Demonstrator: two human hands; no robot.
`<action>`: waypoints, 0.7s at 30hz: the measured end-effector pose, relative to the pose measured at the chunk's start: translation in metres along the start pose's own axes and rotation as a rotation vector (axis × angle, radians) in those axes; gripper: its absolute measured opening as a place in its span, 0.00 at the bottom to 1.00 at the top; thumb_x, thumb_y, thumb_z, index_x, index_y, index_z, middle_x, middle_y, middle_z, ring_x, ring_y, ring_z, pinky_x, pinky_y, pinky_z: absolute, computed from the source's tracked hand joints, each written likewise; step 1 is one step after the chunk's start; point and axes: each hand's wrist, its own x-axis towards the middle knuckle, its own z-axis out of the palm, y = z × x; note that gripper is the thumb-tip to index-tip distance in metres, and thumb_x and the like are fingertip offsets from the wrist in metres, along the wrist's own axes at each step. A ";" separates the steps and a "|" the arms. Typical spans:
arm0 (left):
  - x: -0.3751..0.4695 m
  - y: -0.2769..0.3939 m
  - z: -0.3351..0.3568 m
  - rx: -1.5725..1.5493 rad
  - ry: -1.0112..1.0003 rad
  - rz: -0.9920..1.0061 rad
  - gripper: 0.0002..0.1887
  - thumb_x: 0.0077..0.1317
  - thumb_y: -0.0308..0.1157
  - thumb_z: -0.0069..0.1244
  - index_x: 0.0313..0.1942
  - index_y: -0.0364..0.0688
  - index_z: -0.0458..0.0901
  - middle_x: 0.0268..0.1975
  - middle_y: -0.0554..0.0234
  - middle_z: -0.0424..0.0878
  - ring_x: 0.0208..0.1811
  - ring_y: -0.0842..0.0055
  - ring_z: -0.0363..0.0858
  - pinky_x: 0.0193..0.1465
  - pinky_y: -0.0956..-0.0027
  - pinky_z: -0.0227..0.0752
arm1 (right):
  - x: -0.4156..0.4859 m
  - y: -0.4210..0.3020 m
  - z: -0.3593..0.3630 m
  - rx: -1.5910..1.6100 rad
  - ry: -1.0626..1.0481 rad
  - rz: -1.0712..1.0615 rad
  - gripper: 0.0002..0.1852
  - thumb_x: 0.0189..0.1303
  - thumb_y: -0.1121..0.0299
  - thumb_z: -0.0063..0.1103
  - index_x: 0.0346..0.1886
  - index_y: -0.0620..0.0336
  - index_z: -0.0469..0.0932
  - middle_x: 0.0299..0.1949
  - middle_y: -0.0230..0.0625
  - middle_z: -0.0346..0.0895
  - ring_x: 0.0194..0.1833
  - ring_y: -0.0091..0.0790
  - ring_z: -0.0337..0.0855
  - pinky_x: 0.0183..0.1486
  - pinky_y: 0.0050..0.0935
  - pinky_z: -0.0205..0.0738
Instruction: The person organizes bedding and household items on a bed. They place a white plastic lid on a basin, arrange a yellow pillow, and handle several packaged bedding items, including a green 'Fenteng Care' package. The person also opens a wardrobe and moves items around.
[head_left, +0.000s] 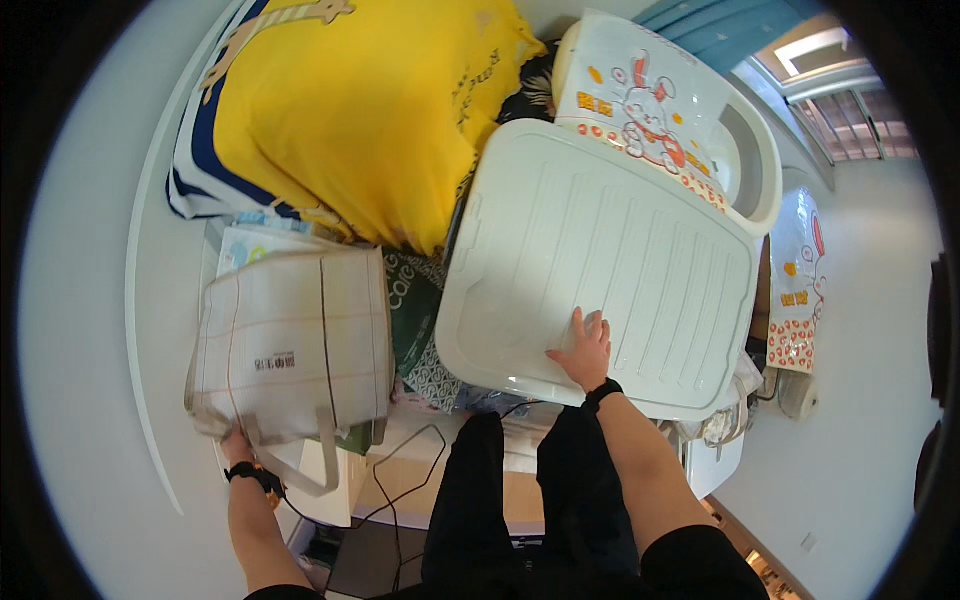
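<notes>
At the lower left corner of a pale checked storage bag (289, 352), my left hand (236, 448) grips the bunched fabric, its fingers mostly hidden behind it. That corner is blurred, and a loose strap loop hangs from the bag's near side. My right hand (587, 355) rests with fingers spread on a large, pale plastic storage-box lid (622, 270) with raised ribs. The lid lies tilted among the piled things, its near edge just beyond my knees. Both wrists wear black bands.
A yellow cloth bundle (352, 112) rises behind the bag. A dark green bag (412, 300) sits between bag and lid. Rabbit-printed packaging (637, 105) stands beyond the lid, with another printed package (793, 292) at right. A black cable (390, 495) loops beside my legs. Walls flank both sides.
</notes>
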 end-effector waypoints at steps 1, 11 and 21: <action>-0.004 0.007 -0.005 0.012 0.041 -0.156 0.16 0.59 0.35 0.47 0.44 0.34 0.75 0.39 0.57 0.78 0.36 0.68 0.75 0.37 0.63 0.68 | 0.000 0.000 -0.002 -0.001 -0.006 0.006 0.51 0.39 0.52 0.70 0.67 0.46 0.50 0.67 0.52 0.40 0.67 0.56 0.43 0.60 0.55 0.53; -0.054 0.099 0.050 0.852 0.533 0.049 0.33 0.57 0.36 0.50 0.60 0.34 0.57 0.57 0.51 0.64 0.59 0.55 0.63 0.56 0.58 0.64 | -0.007 0.004 -0.013 0.073 0.027 0.009 0.50 0.39 0.52 0.70 0.67 0.45 0.51 0.67 0.52 0.41 0.66 0.57 0.45 0.60 0.57 0.51; -0.329 0.181 0.293 0.706 -0.449 1.470 0.51 0.44 0.45 0.61 0.66 0.40 0.48 0.66 0.38 0.45 0.67 0.48 0.42 0.67 0.49 0.36 | -0.046 0.141 -0.016 0.572 0.368 -0.053 0.35 0.46 0.68 0.62 0.61 0.58 0.61 0.63 0.53 0.53 0.64 0.54 0.53 0.64 0.44 0.52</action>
